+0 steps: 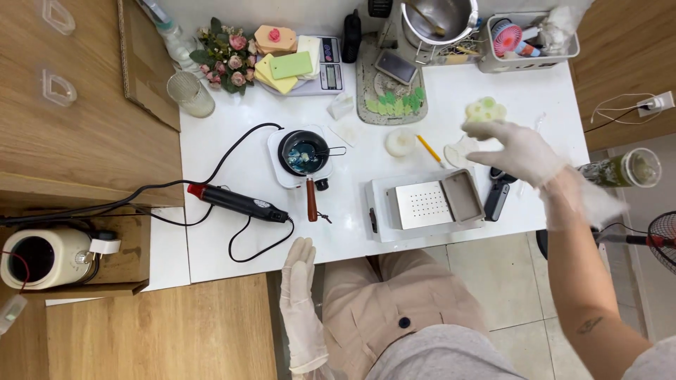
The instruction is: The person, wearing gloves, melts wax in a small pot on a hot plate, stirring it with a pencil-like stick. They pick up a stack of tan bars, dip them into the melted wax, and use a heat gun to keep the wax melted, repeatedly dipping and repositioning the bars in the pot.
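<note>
Hovering over the right part of the white table [232, 239], the gloved right hand [517, 149] is spreading its fingers wide and holding nothing; it is blurred. Just beyond its fingertips a pale green flower-shaped wax piece [485, 110] is lying on the tabletop, and a thin whitish disc [456, 151] is sitting directly left of the palm, with a yellow pencil [428, 149] just past it. Below the hand, a dark clip-like tool [497, 197] is resting beside a grey tray with a perforated metal plate [424, 205]. The gloved left hand [299, 271] is resting flat at the near table edge, fingers straight and together, gripping nothing. Near it a black-and-red heat gun [236, 202] is lying on its cord, and a small dark melting pot [304, 151] is sitting on a white warmer.
</note>
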